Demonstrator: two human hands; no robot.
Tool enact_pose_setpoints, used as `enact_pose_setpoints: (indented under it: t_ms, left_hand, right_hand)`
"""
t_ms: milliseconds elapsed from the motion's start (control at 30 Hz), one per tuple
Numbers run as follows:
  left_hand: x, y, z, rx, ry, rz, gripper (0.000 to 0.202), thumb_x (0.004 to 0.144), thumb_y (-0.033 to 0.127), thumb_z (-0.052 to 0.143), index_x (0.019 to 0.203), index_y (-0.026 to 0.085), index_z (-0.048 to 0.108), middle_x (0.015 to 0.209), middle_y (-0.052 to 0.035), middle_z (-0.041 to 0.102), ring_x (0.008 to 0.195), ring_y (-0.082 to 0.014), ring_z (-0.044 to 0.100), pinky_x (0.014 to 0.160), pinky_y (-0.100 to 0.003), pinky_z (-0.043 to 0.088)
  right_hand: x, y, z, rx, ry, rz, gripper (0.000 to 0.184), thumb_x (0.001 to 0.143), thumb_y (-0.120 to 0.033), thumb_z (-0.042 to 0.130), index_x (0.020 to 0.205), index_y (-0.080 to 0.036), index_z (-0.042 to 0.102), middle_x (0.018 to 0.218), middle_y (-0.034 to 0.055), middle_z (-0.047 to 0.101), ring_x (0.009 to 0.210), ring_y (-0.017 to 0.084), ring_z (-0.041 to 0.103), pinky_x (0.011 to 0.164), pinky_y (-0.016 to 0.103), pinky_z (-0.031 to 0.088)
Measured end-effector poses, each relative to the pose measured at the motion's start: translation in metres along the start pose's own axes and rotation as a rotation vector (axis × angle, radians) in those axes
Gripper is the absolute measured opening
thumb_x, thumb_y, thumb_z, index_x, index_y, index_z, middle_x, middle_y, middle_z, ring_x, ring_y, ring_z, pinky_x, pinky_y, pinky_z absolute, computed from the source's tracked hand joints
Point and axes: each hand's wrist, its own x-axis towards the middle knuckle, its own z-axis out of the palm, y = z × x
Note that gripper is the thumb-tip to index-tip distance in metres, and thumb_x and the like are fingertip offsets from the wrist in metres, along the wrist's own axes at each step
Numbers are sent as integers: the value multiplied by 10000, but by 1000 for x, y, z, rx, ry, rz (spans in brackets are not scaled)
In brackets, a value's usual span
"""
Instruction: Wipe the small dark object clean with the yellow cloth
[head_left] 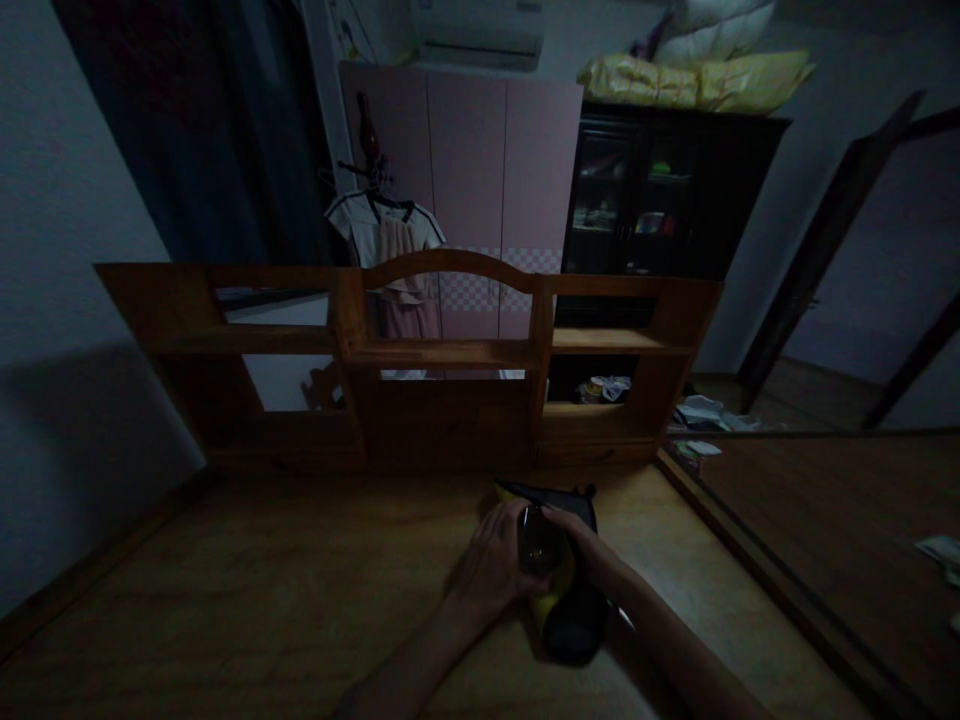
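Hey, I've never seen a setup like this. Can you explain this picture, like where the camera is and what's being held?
There's no machine here: a person works with their bare left hand and right hand. The single picture comes from a camera worn on that person's head, looking forward and down. Between them the hands hold a round, glassy thing; it's too dark to say exactly what. A yellow-and-black case lies beneath the hands on a wooden surface. A wooden shelf unit stands along the far edge.
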Motion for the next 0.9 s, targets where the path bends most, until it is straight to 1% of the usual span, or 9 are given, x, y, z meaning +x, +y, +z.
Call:
enact_pose_setpoints:
  t_ms: [67,133,333,433,500,600,733,833,900]
  left_hand:
    - [1,2,-2,8,36,-32,907,594,257,839,1333,193,316,1305,-125,477,1229,-316,461,1057,-499,389]
    - [3,4,-5,11,54,-55,895,593,244,836,1326,198,325,1296,-120,481,1222,-307,468,1056,-488,395]
    - [4,7,-6,-3,62,-122,805,633,293,813,1297,224,364,1252,-93,519,1170,-276,524,1000,-430,450]
    - [3,6,-2,-22,67,-233,787,650,352,795,1297,240,362,1243,-85,533,1147,-277,545,954,-407,474]
    - [2,6,-1,-36,54,-305,790,652,377,788,1302,252,356,1251,-83,537,1144,-283,551,935,-398,482]
    - [3,6,-2,-70,31,-333,837,629,382,796,1314,255,331,1282,-91,528,1160,-292,548,945,-400,480]
    - [4,8,-3,-112,-4,-320,877,588,332,813,1314,262,326,1285,-90,526,1158,-287,550,972,-399,474]
    - [2,6,-1,-99,4,-272,915,550,268,825,1321,258,331,1295,-88,513,1176,-283,530,1008,-399,450]
    - [1,4,2,-84,-12,-208,917,538,255,829,1319,258,348,1283,-84,521,1174,-285,526,1021,-394,438]
  right_hand:
    - [-1,1,4,197,26,47,386,784,-518,649,941,-173,719,928,64,724,915,272,642,868,383,478]
    - [-2,2,7,292,20,47,380,787,-521,592,931,-193,719,864,65,726,880,283,648,833,394,493]
    - [-1,9,8,442,-30,32,313,662,-324,543,887,-194,718,819,60,726,863,302,652,824,402,499]
    - [3,17,2,551,-26,22,313,626,-250,545,877,-183,720,825,52,732,863,295,661,844,398,496]
    - [6,21,-2,599,34,14,269,645,-247,560,845,-175,724,807,52,735,875,297,663,852,394,497]
    - [10,24,-6,553,170,0,230,693,-300,574,804,-162,721,802,67,737,895,314,664,857,409,502]
    - [10,25,-9,431,317,-14,300,738,-432,561,805,-181,711,831,84,742,928,348,664,846,446,513]
    - [9,26,-13,340,307,-23,316,713,-468,535,753,-201,699,822,92,740,879,362,672,825,467,516]
    - [10,26,-16,203,251,-105,351,704,-484,499,767,-205,703,824,94,734,835,360,675,809,478,513]
